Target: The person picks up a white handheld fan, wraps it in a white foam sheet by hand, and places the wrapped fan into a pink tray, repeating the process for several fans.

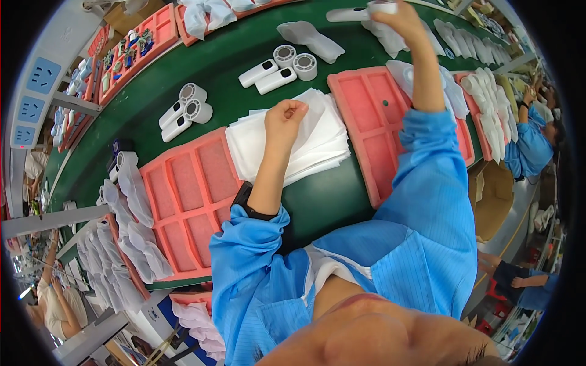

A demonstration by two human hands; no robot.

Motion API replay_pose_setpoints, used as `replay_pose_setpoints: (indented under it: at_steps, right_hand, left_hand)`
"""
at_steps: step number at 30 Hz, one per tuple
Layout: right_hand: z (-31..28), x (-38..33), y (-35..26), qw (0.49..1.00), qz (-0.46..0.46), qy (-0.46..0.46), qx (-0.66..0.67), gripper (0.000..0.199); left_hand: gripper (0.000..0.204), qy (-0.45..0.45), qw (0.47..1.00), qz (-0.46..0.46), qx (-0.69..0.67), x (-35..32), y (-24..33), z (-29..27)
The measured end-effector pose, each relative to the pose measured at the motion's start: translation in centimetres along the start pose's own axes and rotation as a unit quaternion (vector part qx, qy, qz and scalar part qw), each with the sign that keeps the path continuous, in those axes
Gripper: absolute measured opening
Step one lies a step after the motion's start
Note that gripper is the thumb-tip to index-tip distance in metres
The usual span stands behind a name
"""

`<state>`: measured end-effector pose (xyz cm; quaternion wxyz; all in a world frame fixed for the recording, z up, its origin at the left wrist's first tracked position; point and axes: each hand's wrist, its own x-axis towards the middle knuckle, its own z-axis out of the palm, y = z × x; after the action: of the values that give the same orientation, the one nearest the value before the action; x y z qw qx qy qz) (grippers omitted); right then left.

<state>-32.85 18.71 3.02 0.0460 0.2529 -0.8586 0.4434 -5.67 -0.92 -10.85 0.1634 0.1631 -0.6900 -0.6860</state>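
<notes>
My left hand (284, 122) is closed over a stack of thin white foam bags (326, 143), thumb and fingers pinching the edge of the top translucent bag (313, 119). Stretched far forward to the right, my right hand (400, 19) grips a white handheld fan (349, 14) by its round head, its handle pointing left. Just below that fan lies a wrapped one (386, 38) in a white bag. Ahead of my left hand rest two bare white fans (278, 79) with grey round grilles. Another pair (178, 114) sits farther left.
Pink divided trays stand left (194, 198) and right (366, 110) of the bag stack on the green table (329, 198). A bagged fan (311, 40) lies at the far side. Several wrapped fans (131, 207) line the left. A co-worker in blue (530, 143) is at the right.
</notes>
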Motion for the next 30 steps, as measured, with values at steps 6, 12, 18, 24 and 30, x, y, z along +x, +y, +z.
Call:
replay_pose_setpoints:
  at_steps: [6,12,18,24,30]
  right_hand:
    - [-1.3,-10.7,-9.2,0.960,-0.210,-0.186,-0.006,0.049]
    - [7.5,-13.8,-9.3,0.918,-0.316,-0.205,0.125,0.067]
    - [11.2,-16.4,-10.6,0.932,-0.329,-0.135,0.076,0.076]
    - [11.3,-15.0,-9.8,0.921,-0.385,-0.050,0.035,0.079]
    - [11.4,-14.9,-8.5,0.924,-0.381,-0.006,-0.007,0.074]
  left_hand:
    - [0.013,-0.006,0.992,-0.003,-0.124,-1.5,5.9,-1.3]
    - [0.010,0.051,0.978,0.075,-0.189,-4.1,9.1,-1.3]
    - [0.003,0.101,0.941,0.109,-0.305,-4.1,9.7,-1.0]
    - [0.012,0.180,0.888,0.386,0.175,-5.3,8.4,1.6]
    - [0.038,0.137,0.867,0.438,0.196,-4.7,7.2,2.0]
